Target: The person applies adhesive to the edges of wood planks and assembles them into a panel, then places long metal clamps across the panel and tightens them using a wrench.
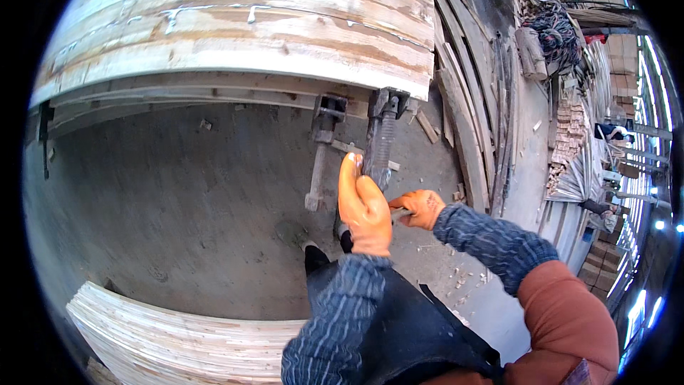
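My left hand (365, 208), in an orange glove, has its fingers stretched out alongside the threaded clamp screw (381, 144). Its fingertips are at the screw's left side; whether they touch it I cannot tell. To the right, my right hand (422, 209) wears the same kind of glove and is closed around a short metal bar (401, 213), mostly hidden in the fist. A second clamp (329, 117), with a plain rod hanging toward me, sits just left of the screw. Both clamps are at the near edge of a wide panel of wooden boards (285, 39) with white glue streaks.
Another clamp bar (45, 128) hangs at the panel's far left end. Behind me lies a stack of light wooden panels (185, 339). Long planks (467, 100) line the right side. Wood scraps (427, 127) lie on the concrete floor (178, 199). A bundle of cords (556, 32) lies farther off.
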Demonstrator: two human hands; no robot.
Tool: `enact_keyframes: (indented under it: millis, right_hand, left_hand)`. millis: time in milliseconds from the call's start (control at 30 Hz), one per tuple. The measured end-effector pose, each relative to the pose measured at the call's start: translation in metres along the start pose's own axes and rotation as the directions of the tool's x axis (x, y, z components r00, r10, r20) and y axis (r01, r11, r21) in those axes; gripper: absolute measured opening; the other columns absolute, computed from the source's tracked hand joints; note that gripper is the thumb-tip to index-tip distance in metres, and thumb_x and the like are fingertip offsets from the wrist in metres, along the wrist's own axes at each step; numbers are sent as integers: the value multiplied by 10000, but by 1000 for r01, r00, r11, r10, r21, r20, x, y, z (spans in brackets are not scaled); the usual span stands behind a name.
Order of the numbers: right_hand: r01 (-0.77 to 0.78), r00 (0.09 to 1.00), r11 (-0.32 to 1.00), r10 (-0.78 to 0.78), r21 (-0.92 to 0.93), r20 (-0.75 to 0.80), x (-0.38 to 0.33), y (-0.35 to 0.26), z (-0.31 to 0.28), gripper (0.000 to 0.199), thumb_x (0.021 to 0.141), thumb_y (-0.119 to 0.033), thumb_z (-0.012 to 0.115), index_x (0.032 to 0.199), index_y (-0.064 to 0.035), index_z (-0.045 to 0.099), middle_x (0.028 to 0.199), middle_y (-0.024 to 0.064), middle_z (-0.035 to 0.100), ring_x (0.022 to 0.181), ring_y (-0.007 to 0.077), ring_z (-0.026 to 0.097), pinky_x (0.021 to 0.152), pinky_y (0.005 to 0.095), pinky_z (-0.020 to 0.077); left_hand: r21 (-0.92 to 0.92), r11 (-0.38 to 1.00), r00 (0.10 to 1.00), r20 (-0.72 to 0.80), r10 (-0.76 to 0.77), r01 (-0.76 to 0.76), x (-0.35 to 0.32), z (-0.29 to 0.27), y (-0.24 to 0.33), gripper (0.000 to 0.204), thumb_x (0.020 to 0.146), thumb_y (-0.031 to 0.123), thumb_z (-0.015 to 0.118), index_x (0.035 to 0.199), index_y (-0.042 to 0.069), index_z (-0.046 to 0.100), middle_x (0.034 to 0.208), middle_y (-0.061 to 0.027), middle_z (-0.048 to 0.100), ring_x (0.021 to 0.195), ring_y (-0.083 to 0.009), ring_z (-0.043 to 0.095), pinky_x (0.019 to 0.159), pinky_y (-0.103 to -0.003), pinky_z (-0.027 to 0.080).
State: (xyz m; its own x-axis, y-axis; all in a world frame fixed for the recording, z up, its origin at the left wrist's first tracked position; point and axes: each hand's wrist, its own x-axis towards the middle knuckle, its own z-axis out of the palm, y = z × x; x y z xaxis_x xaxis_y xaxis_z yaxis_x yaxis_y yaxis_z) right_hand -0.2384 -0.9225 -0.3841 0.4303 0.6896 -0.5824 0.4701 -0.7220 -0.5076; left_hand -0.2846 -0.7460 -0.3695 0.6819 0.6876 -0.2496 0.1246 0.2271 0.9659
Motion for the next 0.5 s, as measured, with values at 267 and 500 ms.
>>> enact_keyframes:
  millis: [267, 500]
  right_hand:
    - [154, 963, 878, -30, 453, -269, 65, 7, 66, 185, 797, -236, 719, 921, -100, 697, 906, 174, 706, 885, 396, 666, 707, 467, 510]
    - [-113, 980, 861, 178, 496, -84, 8, 13, 77, 397, 815, -184, 694, 1210, -141, 698, 1056, 211, 708, 984, 322, 687, 868, 406, 523]
  left_hand:
    - [499, 815, 945, 24, 326, -294, -9, 9, 22, 449, 958, 161, 495, 1330, -83, 556, 1317, -259, 611, 1218, -420, 588, 1052, -455, 453]
    - [197, 963, 982, 0, 188, -184, -19, -14, 14, 497, 986, 179, 531, 1411, -74, 487, 1404, -231, 562, 1290, -356, 561, 1056, -400, 454]
